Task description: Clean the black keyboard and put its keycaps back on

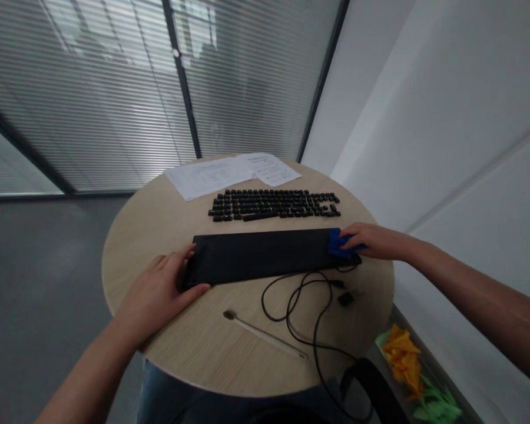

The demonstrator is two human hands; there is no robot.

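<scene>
A long black keyboard body (265,254) lies on the round table, its upward face plain and without keycaps. My left hand (156,291) grips its left end, thumb along the near edge and fingers at the far left corner. At the right end, my right hand (368,240) is closed on a crumpled blue cloth (339,244) pressed against the black surface. Behind the keyboard, loose black keycaps (274,205) are laid out in rows in keyboard order. A thin brush (265,334) with a dark tip lies nearer to me.
A black cable (287,318) loops over the table's (132,247) near right part and hangs off the edge, beside a small black piece (345,299). Printed sheets (216,175) lie at the back. A white wall stands close on the right; orange and green items (401,353) sit below.
</scene>
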